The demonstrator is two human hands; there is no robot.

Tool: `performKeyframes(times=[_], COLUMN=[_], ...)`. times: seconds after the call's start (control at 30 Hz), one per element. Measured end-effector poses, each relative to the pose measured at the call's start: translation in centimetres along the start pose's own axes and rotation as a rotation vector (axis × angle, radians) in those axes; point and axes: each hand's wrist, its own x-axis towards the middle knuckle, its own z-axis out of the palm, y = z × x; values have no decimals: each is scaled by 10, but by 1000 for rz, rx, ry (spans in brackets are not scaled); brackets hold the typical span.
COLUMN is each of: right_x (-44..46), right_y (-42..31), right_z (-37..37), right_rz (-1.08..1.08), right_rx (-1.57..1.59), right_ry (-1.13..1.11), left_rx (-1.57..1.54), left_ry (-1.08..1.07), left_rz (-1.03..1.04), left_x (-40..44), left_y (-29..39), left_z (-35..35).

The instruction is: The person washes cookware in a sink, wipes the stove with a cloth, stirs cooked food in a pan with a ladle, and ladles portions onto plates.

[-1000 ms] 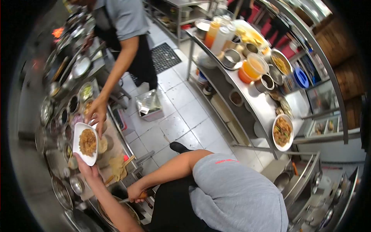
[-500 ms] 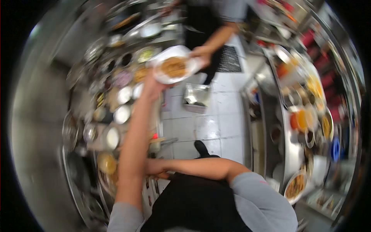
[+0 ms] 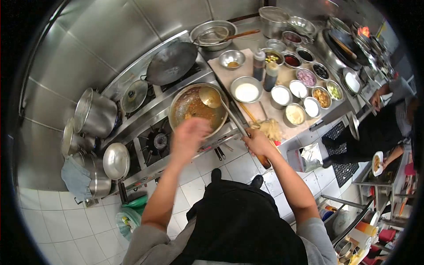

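Observation:
My right hand point(image 3: 258, 142) is closed around the long handle of a ladle point(image 3: 240, 123). The ladle's bowl rests inside a wide pan point(image 3: 172, 107) smeared with orange-brown sauce and holding a few food scraps. My left hand point(image 3: 191, 136) is blurred by motion over the pan's near rim. Its fingers are too smeared to tell whether they touch anything. To the right, a co-worker's hand holds a white plate point(image 3: 376, 163) with brown food on it.
A dark wok point(image 3: 172, 63) and a glass lid point(image 3: 134, 96) sit behind the pan. Pots, including a large stockpot point(image 3: 96, 113), and a silver frying pan point(image 3: 116, 161) stand left. Squeeze bottles point(image 3: 270, 76) and several ingredient bowls cover the right counter. A metal tin point(image 3: 304, 158) sits on the floor.
My left hand has let go of the white plate, which the co-worker now holds alone. My view has turned toward the stove. My right hand is now seen holding the ladle.

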Motion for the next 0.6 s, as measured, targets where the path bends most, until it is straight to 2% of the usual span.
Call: performKeyframes(times=[0.03,0.07,0.1,0.13,0.2,0.23,0.27,0.33,0.37,0.4,0.43,0.47,0.53,0.6], right_x=[16,32,65,78,97,100,103,83,52,49,24,6,-21,-23], right_y=[-5,-7,15,14,1,-7,-6,-3,-30,-10,-17,-32,-55,-56], right_z=[8,19,39,55,84,98,109,118,111,107,100,86,67,64], right_rz=[-62,-124,-387,-367,-316,-199,-180,-98,20,29,-114,-152,-82,-33], right_rx=[-163,-323,-463,-481,-521,-655,-755,-814,-784,-1058,-1051,-1089,-1060,-1049], right_ry=[62,124,280,277,286,252,156,56,94,-73,11,-31,-60,16], left_rx=[91,308,303,295,-208,-392,-614,-799,-884,-973,-1045,-1111,-1139,-1165], left_ry=[225,392,411,420,372,273,162,123,35,-47,-120,-158,-208,-268], left_rz=[38,-66,-265,-466,-693,-808,-858,-975,-986,-1001,-1041,-1077,-1173,-1213], left_x=[3,2,0,-3,-11,-10,-10,-6,-2,3,6,10,17,33], left_y=[-41,-81,-127,-170,-224,-245,-262,-258,-266,-279,-284,-285,-284,-289], left_z=[-55,-110,-162,-195,-208,-210,-208,-188,-179,-178,-177,-178,-178,-168])
